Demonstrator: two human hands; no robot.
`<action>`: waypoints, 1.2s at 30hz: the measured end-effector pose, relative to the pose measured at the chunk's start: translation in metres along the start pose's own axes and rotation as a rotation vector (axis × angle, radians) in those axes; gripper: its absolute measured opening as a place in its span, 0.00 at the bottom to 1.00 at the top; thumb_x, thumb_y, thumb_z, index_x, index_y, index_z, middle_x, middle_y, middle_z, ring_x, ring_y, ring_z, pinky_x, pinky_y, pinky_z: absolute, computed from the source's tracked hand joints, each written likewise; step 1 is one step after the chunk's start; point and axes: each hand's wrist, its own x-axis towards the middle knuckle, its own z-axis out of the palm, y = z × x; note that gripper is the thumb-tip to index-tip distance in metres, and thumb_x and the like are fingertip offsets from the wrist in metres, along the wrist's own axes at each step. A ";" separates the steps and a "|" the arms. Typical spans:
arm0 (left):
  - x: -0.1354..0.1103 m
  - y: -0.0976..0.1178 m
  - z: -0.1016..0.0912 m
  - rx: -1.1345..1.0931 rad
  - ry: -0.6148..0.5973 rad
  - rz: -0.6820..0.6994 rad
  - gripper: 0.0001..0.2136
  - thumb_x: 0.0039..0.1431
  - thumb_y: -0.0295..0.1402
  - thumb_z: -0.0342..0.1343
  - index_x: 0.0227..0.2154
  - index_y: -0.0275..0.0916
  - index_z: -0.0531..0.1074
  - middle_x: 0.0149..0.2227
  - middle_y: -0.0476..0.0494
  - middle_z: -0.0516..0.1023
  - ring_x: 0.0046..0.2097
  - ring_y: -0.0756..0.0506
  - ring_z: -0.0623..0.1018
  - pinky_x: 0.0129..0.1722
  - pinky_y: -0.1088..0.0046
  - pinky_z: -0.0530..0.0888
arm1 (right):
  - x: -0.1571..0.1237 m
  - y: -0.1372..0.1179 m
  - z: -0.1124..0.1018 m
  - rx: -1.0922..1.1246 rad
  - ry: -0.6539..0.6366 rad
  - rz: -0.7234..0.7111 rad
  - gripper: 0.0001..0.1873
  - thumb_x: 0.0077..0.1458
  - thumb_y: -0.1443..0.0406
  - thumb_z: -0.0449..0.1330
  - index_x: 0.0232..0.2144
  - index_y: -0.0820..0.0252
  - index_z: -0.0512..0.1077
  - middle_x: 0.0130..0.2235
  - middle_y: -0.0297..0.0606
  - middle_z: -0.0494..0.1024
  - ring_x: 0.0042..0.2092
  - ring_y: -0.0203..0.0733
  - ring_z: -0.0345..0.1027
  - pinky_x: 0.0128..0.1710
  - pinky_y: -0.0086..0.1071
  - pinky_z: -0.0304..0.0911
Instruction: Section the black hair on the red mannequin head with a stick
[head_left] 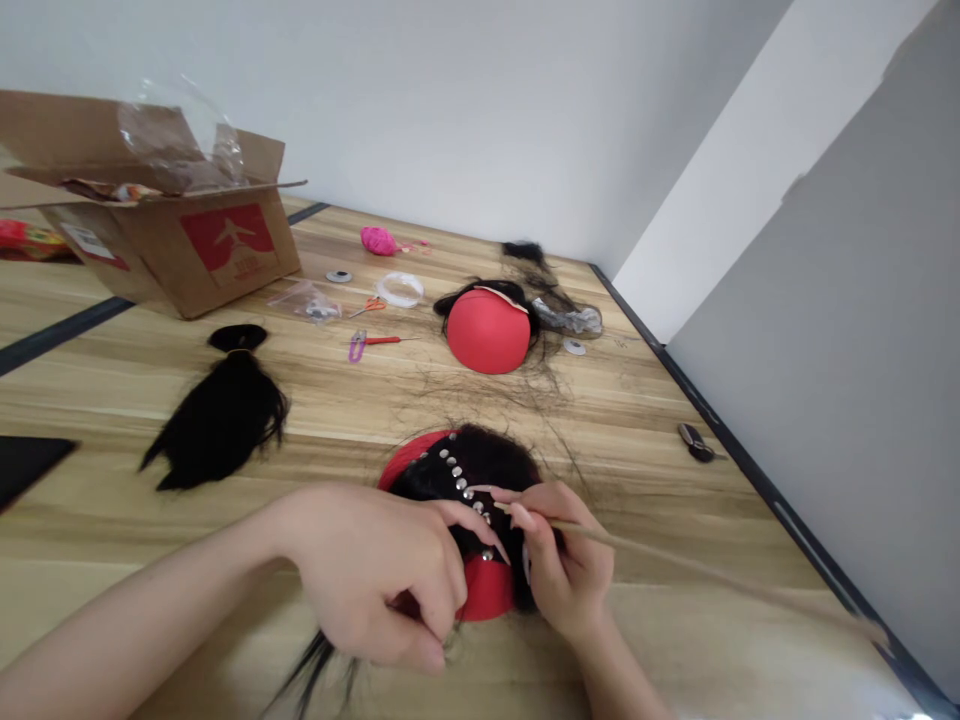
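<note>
A red dome (486, 592) lies in front of me, largely covered by black hair (499, 455). A line of round silver studs (457, 472) runs across the hair. My left hand (386, 570) rests over the dome's left side, index finger stretched along the studs and the other fingers curled. What those curled fingers hold, if anything, is hidden; loose black strands (319, 655) come out beneath the hand. My right hand (566, 550) is closed on a thin wooden stick (675, 557), its tip at the studs and its far end pointing right.
Beyond stands a second red dome (487, 332) with hair. A tied black hair bundle (229, 410) lies left, near an open cardboard box (187, 240). Orange-handled scissors (369, 306), a red-handled tool (384, 340), pink yarn (379, 240) and a clear coil (400, 290) lie further back.
</note>
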 end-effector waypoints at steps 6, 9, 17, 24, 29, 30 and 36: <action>0.001 0.001 -0.002 -0.028 0.017 0.001 0.18 0.66 0.29 0.43 0.18 0.40 0.53 0.19 0.56 0.69 0.27 0.52 0.72 0.64 0.66 0.61 | -0.003 0.004 0.003 0.055 0.114 0.201 0.22 0.69 0.63 0.50 0.22 0.57 0.70 0.22 0.34 0.73 0.25 0.35 0.70 0.31 0.30 0.70; 0.001 0.004 -0.007 -0.050 0.043 0.004 0.17 0.66 0.29 0.43 0.19 0.40 0.52 0.20 0.54 0.68 0.28 0.51 0.71 0.62 0.67 0.64 | -0.001 0.002 0.004 0.128 0.160 0.252 0.19 0.69 0.61 0.50 0.28 0.58 0.72 0.23 0.33 0.73 0.22 0.33 0.66 0.30 0.31 0.71; -0.002 0.015 -0.015 0.299 0.371 -0.142 0.15 0.68 0.28 0.43 0.23 0.38 0.62 0.25 0.48 0.70 0.31 0.47 0.67 0.41 0.65 0.65 | -0.001 -0.001 0.007 0.313 0.195 0.278 0.13 0.69 0.63 0.52 0.33 0.56 0.73 0.20 0.28 0.68 0.20 0.34 0.65 0.38 0.38 0.78; 0.012 -0.003 0.005 0.725 0.415 -0.220 0.16 0.69 0.30 0.45 0.26 0.38 0.71 0.30 0.46 0.74 0.32 0.46 0.67 0.40 0.63 0.61 | 0.003 -0.002 0.009 0.373 0.314 0.331 0.17 0.68 0.59 0.52 0.28 0.58 0.71 0.22 0.28 0.72 0.17 0.29 0.59 0.41 0.42 0.78; 0.017 -0.008 0.013 0.796 0.391 -0.271 0.13 0.67 0.29 0.48 0.26 0.38 0.72 0.31 0.45 0.74 0.32 0.45 0.68 0.40 0.63 0.62 | 0.008 -0.001 0.010 0.524 0.315 0.437 0.16 0.67 0.58 0.54 0.28 0.58 0.70 0.23 0.29 0.74 0.15 0.28 0.57 0.41 0.42 0.78; 0.018 -0.007 0.014 0.801 0.387 -0.285 0.12 0.65 0.28 0.49 0.26 0.38 0.71 0.31 0.45 0.74 0.32 0.45 0.68 0.40 0.63 0.63 | 0.009 0.000 0.009 0.536 0.314 0.447 0.17 0.67 0.58 0.54 0.27 0.58 0.70 0.23 0.29 0.74 0.15 0.28 0.57 0.41 0.42 0.78; 0.023 -0.001 0.023 0.810 0.357 -0.439 0.05 0.57 0.25 0.53 0.26 0.37 0.70 0.30 0.42 0.74 0.33 0.41 0.71 0.38 0.62 0.66 | 0.008 0.003 0.007 0.553 0.295 0.438 0.16 0.66 0.59 0.54 0.28 0.58 0.70 0.23 0.31 0.74 0.15 0.30 0.59 0.34 0.39 0.77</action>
